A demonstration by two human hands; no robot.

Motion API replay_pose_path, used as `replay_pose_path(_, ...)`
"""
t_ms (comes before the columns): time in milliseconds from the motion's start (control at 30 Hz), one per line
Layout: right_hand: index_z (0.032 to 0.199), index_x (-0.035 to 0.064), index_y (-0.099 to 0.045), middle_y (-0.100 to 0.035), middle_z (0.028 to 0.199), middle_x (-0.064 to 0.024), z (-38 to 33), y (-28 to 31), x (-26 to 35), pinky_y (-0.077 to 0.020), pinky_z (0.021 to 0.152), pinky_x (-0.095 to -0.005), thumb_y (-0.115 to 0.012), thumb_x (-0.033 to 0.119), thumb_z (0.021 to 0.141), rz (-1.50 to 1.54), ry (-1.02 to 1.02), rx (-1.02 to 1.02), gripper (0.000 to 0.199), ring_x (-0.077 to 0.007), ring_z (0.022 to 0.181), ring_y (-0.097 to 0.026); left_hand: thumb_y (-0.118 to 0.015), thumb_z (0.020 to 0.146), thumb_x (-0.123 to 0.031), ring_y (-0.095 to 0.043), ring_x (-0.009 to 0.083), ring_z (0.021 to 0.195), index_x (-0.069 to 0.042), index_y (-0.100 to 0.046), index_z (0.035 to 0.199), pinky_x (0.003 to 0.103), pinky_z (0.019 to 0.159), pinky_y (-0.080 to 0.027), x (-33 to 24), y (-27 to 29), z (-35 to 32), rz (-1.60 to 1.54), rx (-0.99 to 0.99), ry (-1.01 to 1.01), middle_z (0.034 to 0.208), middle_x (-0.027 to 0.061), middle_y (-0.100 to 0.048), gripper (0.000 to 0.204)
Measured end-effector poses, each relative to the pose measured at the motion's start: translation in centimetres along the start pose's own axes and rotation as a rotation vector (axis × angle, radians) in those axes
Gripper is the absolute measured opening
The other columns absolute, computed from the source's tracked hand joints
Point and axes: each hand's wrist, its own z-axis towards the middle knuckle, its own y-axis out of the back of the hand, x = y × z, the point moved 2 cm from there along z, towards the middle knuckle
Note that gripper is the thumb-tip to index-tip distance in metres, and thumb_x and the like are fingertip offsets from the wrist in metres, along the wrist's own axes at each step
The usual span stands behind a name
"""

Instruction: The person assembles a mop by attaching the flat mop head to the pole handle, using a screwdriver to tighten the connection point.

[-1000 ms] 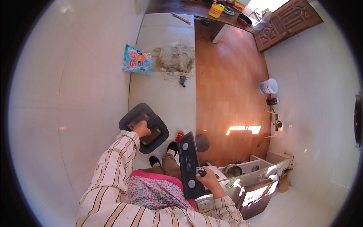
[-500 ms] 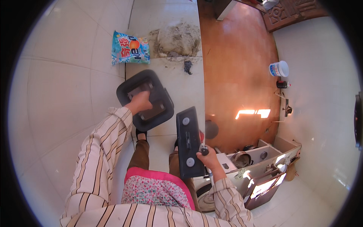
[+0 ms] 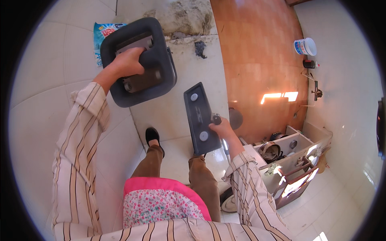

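Again on the move, a person in striped sleeves carries a dark rounded piece (image 3: pixel 148 80) in a left grip (image 3: pixel 129 61) closed over its inner bar, its fingers partly hidden; it has swung forward above the tile floor (image 3: pixel 161 114) and now hides part of a blue bag (image 3: pixel 103 40). The right grip (image 3: pixel 223 129), narrow around a slim pole (image 3: pixel 226 149), holds a black panel (image 3: pixel 198 118) with two pale discs tilted before the legs. The shift seems to bring both pieces nearer the grimy patch (image 3: pixel 185 18) and dark clump (image 3: pixel 200 49) on the tiles. As for lettering, the bag shows bold red print, half covered; a white bucket (image 3: pixel 310 47) by the wall carries a blue-printed label; the marks between the panel's discs are too small to read.
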Motion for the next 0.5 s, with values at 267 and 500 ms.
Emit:
replay_pose_path(267, 0.089, -0.0019, -0.059, -0.059, 0.076, -0.0044, 6.0, 0.3, -3.0, -0.0446, 0.066, -0.0269, -0.069, 0.016, 0.067, -0.027, -0.092, 0.122, 0.030, -0.0129, 0.069, -0.054, -0.060, 0.053, -0.008, -0.055, 0.0343, 0.093, 0.003, -0.054, 0.104, 0.033, 0.082, -0.043, -0.6, 0.6, -0.7, 0.013, -0.060, -0.028, 0.095, 0.0215, -0.058, 0.052)
replay_pose_path(500, 0.095, -0.0010, -0.058, -0.059, 0.078, -0.0037, 8.3, 0.7, -6.2, -0.0423, 0.061, -0.0259, -0.075, 0.019, 0.067, 0.046, -0.243, 0.118, 0.038, -0.0123, 0.069, -0.053, -0.059, 0.053, -0.007, -0.055, 0.0320, 0.093, 0.002, -0.051, 0.109, 0.031, 0.083, -0.042, -1.6, 0.3, -2.6, -0.021, -0.207, -0.048, 0.099, 0.0200, -0.057, 0.057)
